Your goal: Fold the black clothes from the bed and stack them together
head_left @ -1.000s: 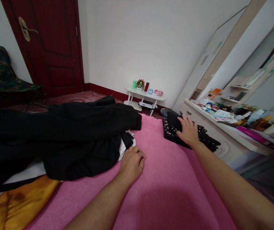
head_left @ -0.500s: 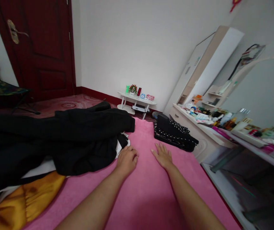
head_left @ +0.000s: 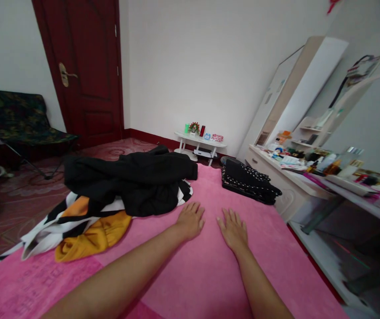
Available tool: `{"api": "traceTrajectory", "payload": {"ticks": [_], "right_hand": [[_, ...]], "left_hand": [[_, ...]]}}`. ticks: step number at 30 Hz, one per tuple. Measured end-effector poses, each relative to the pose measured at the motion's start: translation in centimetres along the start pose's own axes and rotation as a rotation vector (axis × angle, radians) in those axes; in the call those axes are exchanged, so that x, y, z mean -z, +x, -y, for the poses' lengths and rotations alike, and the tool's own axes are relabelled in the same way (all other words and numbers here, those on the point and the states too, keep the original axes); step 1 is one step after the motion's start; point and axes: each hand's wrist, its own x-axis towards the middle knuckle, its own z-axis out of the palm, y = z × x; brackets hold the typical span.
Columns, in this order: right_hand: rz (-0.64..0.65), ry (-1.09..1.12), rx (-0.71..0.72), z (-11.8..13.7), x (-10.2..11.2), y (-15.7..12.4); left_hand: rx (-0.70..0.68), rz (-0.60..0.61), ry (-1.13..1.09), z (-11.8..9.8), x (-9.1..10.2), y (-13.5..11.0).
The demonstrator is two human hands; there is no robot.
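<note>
My left hand (head_left: 191, 220) lies palm down on the pink bedspread (head_left: 196, 274), fingers stretched out, holding nothing. Just beyond it is the edge of a clothes pile. On top of that pile is a black garment (head_left: 133, 177), with a yellow garment (head_left: 97, 237) and a black, white and orange one (head_left: 52, 228) partly under it. Flat on the same bedspread, a little to the right, rests my right hand (head_left: 234, 230), empty with its fingers spread. Past it, near the far right edge, sits a stack of folded black clothes (head_left: 248, 181), some with white dots.
Right of the bed stands a dressing table (head_left: 273, 177) crowded with bottles and small items, with a mirror. A low white table (head_left: 199, 139) stands by the far wall. On the left are a camouflage folding chair (head_left: 20, 115) and a dark red door (head_left: 90, 79).
The black garment has shifted away from the near left, uncovering more of the patterned and yellow clothes. My left hand's fingers have straightened. The view has turned slightly left.
</note>
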Motion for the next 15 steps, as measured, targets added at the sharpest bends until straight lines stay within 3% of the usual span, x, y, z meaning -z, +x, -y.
{"api": "traceTrajectory", "payload": {"ticks": [2, 4, 7, 11, 13, 15], "right_hand": [[-0.003, 0.005, 0.002, -0.1, 0.1, 0.0], [0.002, 0.007, 0.006, -0.1, 0.1, 0.0], [-0.004, 0.008, 0.011, -0.2, 0.1, 0.1], [-0.011, 0.018, 0.012, -0.3, 0.0, 0.1], [-0.008, 0.025, 0.014, -0.3, 0.1, 0.1], [-0.01, 0.033, 0.013, -0.3, 0.2, 0.1]], "left_hand": [[-0.101, 0.111, 0.04, 0.2, 1.3, -1.4], [-0.209, 0.188, 0.101, 1.0, 3.8, -2.3], [-0.219, 0.109, 0.269, 3.4, 9.1, -2.6], [0.009, -0.032, 0.445, 7.8, 16.1, -1.7], [0.169, -0.049, 0.48, 9.8, 18.3, -1.2], [0.25, -0.025, 0.493, 11.2, 19.3, -0.9]]}}
